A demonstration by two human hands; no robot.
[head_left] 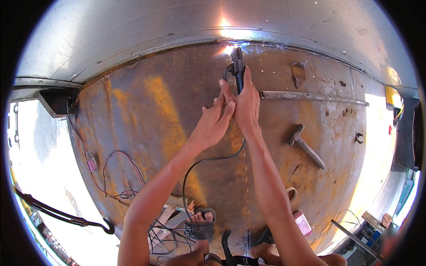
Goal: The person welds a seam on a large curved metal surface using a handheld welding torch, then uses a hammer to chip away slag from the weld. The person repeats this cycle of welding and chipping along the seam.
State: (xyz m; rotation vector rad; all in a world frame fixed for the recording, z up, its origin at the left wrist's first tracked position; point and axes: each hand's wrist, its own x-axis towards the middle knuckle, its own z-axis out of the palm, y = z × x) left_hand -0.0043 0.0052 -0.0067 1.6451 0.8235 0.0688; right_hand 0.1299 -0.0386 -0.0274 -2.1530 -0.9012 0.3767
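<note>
My right hand [247, 106] grips a black welding electrode holder [239, 73], angled toward the far seam where rusty floor plate [151, 115] meets a silver metal wall [191, 17]. A bright arc [230, 49] glows at its tip. My left hand [213, 122] is against my right hand with curled fingers; what they hold is hidden. A black cable [213, 158] runs back from beneath my hands. To the right lie a hammer [310, 151], a long metal tube [315, 96] and a small metal scrap [298, 74].
Looped wires [115, 153] and a pink round object [92, 164] lie left; a dark bracket [55, 101] sits at the left wall. Tape [291, 195] and a pink packet [302, 222] are near my right forearm. My sandaled foot [199, 226] is below, among cables.
</note>
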